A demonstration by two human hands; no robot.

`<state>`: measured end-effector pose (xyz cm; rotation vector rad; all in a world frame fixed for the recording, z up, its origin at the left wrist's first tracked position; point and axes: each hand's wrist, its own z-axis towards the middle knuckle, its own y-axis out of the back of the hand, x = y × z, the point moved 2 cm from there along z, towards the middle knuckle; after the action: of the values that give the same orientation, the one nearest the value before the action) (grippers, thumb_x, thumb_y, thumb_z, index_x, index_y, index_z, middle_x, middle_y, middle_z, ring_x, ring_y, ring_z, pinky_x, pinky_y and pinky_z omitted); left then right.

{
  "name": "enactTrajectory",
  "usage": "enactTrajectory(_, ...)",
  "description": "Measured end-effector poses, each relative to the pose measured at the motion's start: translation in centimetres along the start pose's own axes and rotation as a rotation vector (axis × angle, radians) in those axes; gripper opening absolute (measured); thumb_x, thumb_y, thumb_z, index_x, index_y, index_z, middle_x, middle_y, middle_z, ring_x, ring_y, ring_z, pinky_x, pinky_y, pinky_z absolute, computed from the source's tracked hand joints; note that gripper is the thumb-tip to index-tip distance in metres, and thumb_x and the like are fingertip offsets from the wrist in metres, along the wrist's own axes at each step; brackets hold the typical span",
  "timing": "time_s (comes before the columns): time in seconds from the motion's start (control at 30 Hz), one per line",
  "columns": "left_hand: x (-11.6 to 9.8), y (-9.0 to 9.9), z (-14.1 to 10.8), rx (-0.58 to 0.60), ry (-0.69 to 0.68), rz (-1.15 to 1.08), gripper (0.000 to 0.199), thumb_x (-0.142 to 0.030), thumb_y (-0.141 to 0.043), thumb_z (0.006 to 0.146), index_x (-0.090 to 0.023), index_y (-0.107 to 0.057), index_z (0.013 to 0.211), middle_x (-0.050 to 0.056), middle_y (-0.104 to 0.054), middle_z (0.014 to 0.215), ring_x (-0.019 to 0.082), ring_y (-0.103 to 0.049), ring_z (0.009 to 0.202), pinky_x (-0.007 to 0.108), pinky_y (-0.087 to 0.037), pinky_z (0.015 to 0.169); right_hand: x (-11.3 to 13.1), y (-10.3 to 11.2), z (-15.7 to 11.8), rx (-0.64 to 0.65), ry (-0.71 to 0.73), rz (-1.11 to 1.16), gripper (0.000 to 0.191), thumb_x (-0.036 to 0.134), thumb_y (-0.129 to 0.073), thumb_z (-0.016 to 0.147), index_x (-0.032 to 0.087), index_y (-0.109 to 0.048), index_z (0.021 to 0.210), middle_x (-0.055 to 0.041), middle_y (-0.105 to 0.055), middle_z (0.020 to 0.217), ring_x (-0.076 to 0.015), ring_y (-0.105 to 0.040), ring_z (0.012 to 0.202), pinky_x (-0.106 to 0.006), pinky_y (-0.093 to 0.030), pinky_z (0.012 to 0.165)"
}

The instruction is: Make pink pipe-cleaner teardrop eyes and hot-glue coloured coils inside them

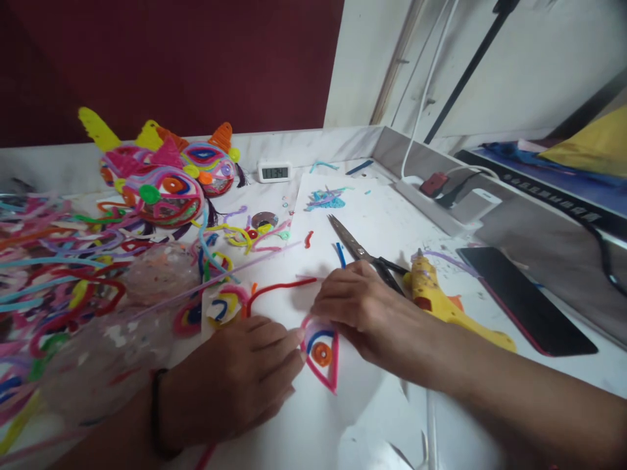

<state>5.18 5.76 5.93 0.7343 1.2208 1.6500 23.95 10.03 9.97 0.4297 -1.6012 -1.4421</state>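
An eye shape made of pipe cleaners lies on the white tabletop, with a pink outline, a blue arc and an orange coil at its centre. At its left edge, the fingertips of my left hand press together on the pink outline. My right hand has its fingers curled down over the upper edge of the same shape, and hides part of it. A red pipe cleaner runs between the two hands, just beyond them. Behind my right hand lie dark scissors, partly covered.
A yellow glue gun and a black phone lie at right, near a power strip. Loose pipe cleaners spread over the left side. Colourful pipe-cleaner masks and a digital clock stand at the back.
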Motion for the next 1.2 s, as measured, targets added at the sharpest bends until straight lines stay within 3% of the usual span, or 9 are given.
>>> enactTrajectory(0.1, 0.0, 0.0, 0.0, -0.012, 0.011, -0.009, 0.021, -0.013, -0.051, 0.087, -0.013, -0.061, 0.105, 0.007, -0.068, 0.105, 0.021, -0.058, 0.094, 0.036, -0.047, 0.085, 0.0, 0.3, -1.4, -0.083, -0.029, -0.03, 0.018, 0.008, -0.053, 0.088, 0.016, -0.065, 0.077, -0.0039, -0.066, 0.089, -0.0189, -0.053, 0.089, -0.036, -0.027, 0.08)
enactTrajectory(0.27, -0.1, 0.2, 0.1, -0.016, -0.004, 0.023, 0.018, -0.014, -0.052, 0.085, -0.015, -0.062, 0.101, 0.008, -0.068, 0.096, 0.021, -0.059, 0.089, 0.035, -0.049, 0.081, 0.5, -0.8, -2.8, -0.004, -0.078, -0.125, 0.015, 0.011, -0.053, 0.089, 0.019, -0.066, 0.088, -0.0036, -0.065, 0.095, -0.0209, -0.05, 0.092, -0.038, -0.026, 0.078)
enactTrajectory(0.5, -0.1, 0.1, 0.0, -0.001, 0.014, 0.024, 0.02, -0.014, -0.05, 0.086, -0.016, -0.061, 0.102, 0.008, -0.068, 0.094, 0.021, -0.059, 0.088, 0.036, -0.049, 0.081, 0.6, -2.4, -3.0, -0.045, -0.023, -0.236, 0.017, 0.014, -0.045, 0.094, 0.016, -0.062, 0.096, -0.0054, -0.064, 0.098, -0.0227, -0.048, 0.091, -0.041, -0.027, 0.079)
enactTrajectory(0.63, -0.1, 0.1, 0.0, -0.01, 0.014, 0.029, 0.02, -0.014, -0.05, 0.086, -0.016, -0.061, 0.102, 0.008, -0.068, 0.095, 0.021, -0.059, 0.089, 0.036, -0.048, 0.083, 0.7, -2.8, -3.1, -0.089, -0.006, -0.26, 0.015, 0.01, -0.049, 0.091, 0.017, -0.06, 0.083, -0.0025, -0.065, 0.094, -0.0211, -0.049, 0.087, -0.04, -0.026, 0.077)
enactTrajectory(0.77, -0.1, 0.2, 0.1, -0.014, 0.015, 0.032, 0.019, -0.014, -0.049, 0.087, -0.016, -0.062, 0.101, 0.008, -0.068, 0.094, 0.021, -0.059, 0.089, 0.036, -0.049, 0.082, 0.9, -2.6, -3.1, -0.158, 0.0, -0.275, 0.012, 0.01, -0.054, 0.089, 0.017, -0.059, 0.081, -0.0004, -0.064, 0.088, -0.0185, -0.049, 0.083, -0.038, -0.026, 0.078)
enactTrajectory(1.0, -0.1, 0.1, 0.0, 0.018, 0.019, 0.013, 0.022, -0.013, -0.049, 0.086, -0.016, -0.06, 0.104, 0.008, -0.067, 0.097, 0.021, -0.058, 0.091, 0.035, -0.048, 0.084, 1.0, -2.6, -2.9, -0.109, 0.022, -0.308, 0.009, 0.014, -0.057, 0.088, 0.018, -0.059, 0.081, -0.0002, -0.065, 0.087, -0.0198, -0.048, 0.084, -0.039, -0.025, 0.077)
enactTrajectory(1.2, -0.1, 0.1, -0.2, 0.026, 0.028, 0.021, 0.019, -0.015, -0.051, 0.086, -0.017, -0.06, 0.103, 0.007, -0.067, 0.098, 0.021, -0.058, 0.091, 0.035, -0.047, 0.083, 0.5, -0.9, -2.8, -0.043, -0.033, -0.204, 0.013, 0.009, -0.055, 0.087, 0.019, -0.063, 0.09, -0.0021, -0.066, 0.096, -0.0211, -0.049, 0.092, -0.039, -0.026, 0.078)
